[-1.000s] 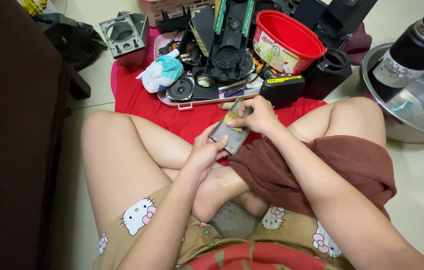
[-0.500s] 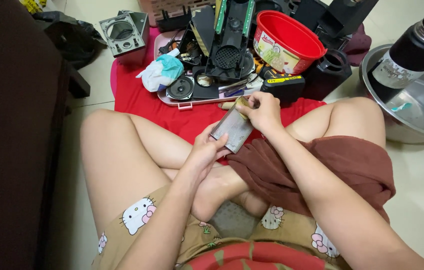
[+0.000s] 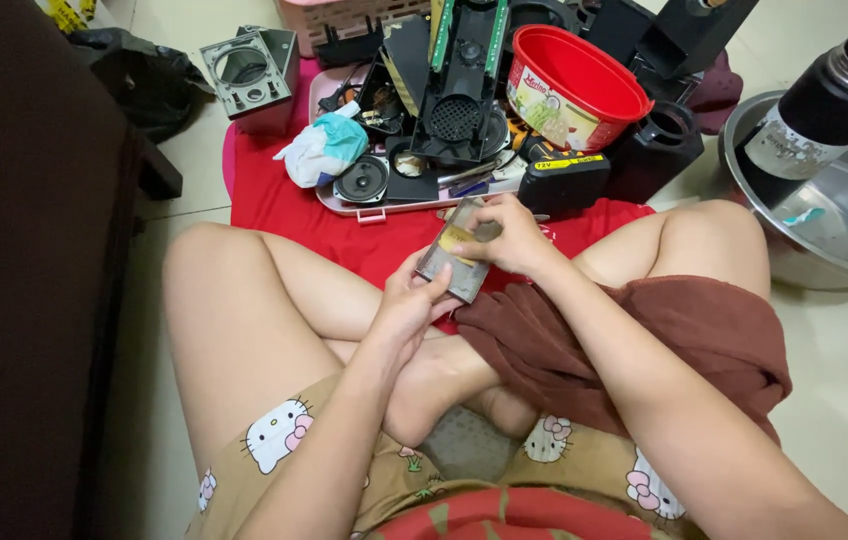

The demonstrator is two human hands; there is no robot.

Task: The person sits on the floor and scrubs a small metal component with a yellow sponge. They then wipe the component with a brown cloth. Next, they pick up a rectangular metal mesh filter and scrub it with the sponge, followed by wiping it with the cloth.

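Observation:
I sit cross-legged on the floor and hold a small flat grey metal part (image 3: 452, 268) with a yellowish patch over my legs. My left hand (image 3: 412, 300) grips its lower end. My right hand (image 3: 509, 235) pinches its upper end from above, fingers curled over the top edge. A dark red cloth (image 3: 644, 330) lies across my right thigh under my right forearm. Just beyond the part, a pink tray (image 3: 384, 208) on a red cloth (image 3: 274, 205) holds a round speaker (image 3: 361, 180), a tall black plastic housing (image 3: 459, 85) and several other pieces.
A red plastic bowl (image 3: 572, 90) and black box-shaped parts (image 3: 564, 180) stand behind the tray. At right a steel basin (image 3: 824, 230) holds a black flask (image 3: 809, 110). A grey square housing (image 3: 249, 75) sits at back left; a dark furniture edge (image 3: 24, 280) runs along my left.
My right hand has shifted on the upper end of the metal part, which is now tilted a bit more upright. The left hand stays at the lower end.

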